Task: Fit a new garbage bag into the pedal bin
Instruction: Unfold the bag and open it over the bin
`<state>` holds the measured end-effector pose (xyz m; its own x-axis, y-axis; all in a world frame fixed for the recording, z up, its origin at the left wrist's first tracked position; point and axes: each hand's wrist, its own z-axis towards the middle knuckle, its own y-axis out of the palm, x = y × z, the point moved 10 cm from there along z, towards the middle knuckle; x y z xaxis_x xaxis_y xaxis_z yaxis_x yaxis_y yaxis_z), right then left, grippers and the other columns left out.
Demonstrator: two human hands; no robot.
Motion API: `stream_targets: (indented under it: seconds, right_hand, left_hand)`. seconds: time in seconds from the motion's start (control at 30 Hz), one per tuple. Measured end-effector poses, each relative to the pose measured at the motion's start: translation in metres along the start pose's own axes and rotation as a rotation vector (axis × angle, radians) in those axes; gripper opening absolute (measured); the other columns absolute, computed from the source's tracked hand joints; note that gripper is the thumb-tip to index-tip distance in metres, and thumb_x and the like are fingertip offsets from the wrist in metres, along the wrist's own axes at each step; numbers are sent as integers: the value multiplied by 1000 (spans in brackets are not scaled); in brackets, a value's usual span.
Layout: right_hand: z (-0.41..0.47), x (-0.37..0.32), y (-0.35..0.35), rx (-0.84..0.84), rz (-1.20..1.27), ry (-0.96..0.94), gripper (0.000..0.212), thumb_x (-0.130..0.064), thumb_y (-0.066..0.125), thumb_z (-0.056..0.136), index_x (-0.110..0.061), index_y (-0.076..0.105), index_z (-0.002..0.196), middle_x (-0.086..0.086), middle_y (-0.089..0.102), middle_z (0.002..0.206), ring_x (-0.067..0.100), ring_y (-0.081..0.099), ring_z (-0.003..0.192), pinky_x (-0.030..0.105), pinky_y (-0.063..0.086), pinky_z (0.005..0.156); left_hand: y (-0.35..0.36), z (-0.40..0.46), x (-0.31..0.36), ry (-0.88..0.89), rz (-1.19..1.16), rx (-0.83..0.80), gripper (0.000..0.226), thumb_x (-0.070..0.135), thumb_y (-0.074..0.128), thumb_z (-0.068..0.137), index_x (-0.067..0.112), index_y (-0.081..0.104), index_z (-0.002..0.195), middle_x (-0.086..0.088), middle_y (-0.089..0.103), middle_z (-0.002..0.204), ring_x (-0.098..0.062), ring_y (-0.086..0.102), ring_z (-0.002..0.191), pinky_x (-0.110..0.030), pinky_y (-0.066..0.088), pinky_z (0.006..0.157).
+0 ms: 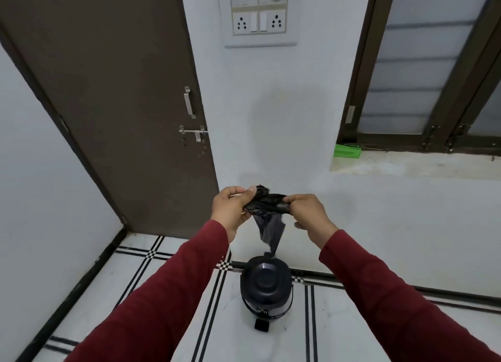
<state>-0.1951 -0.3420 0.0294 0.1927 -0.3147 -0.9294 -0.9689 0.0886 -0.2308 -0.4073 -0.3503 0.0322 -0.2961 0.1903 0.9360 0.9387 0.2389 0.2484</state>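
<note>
A black garbage bag is bunched between both hands at chest height, its loose tail hanging down towards the floor. My left hand pinches its left end and my right hand grips its right end. Directly below stands a small black pedal bin on the tiled floor, its lid shut, its pedal facing me. The bag's tip hangs just above the far edge of the lid.
A brown door with a latch is shut at the left. A white wall with a switch panel rises behind the bin. A window sill with a green box is at the right.
</note>
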Motion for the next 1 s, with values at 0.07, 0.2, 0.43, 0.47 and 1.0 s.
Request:
stream_targets:
  seconds: [0.07,0.2,0.43,0.47,1.0]
  right_hand:
    - [-1,5,7,30,134,46,15,-6,59,81,-5,72,87,9,66,87,20,58,77,32,54,66]
    - [-6,11,28,48,534,140,7,2,69,84,-4,67,80,11,69,84,21,68,75,30,62,66]
    - [-14,7,63,-66,544,101,39,16,70,78,-10,62,105,18,69,100,33,72,85,38,60,70]
    - [-13,7,68,-113,550,92,47,16,70,78,-11,61,116,19,69,107,33,72,93,37,60,72]
    - [54,-11,32,20,-847,-391,29,-2,59,77,-7,67,105,9,51,118,34,60,96,34,50,77]
  left_hand:
    - [-17,1,1,21,66,-45,26,9,83,83,14,59,93,-11,64,86,-17,61,67,-27,53,58]
    - [-43,-4,15,236,583,-16,25,-4,76,80,19,65,83,3,44,58,-13,44,50,-25,45,53]
    - [-50,-11,22,363,882,22,47,-7,61,74,31,64,101,6,52,116,-15,53,113,-26,42,88]
    - [-43,-10,22,363,782,-41,48,-3,67,76,31,63,110,7,52,124,-13,51,118,-25,40,92]
    - [-16,55,21,461,1298,7,41,-1,51,85,31,55,110,1,51,109,-25,60,83,-36,52,74]
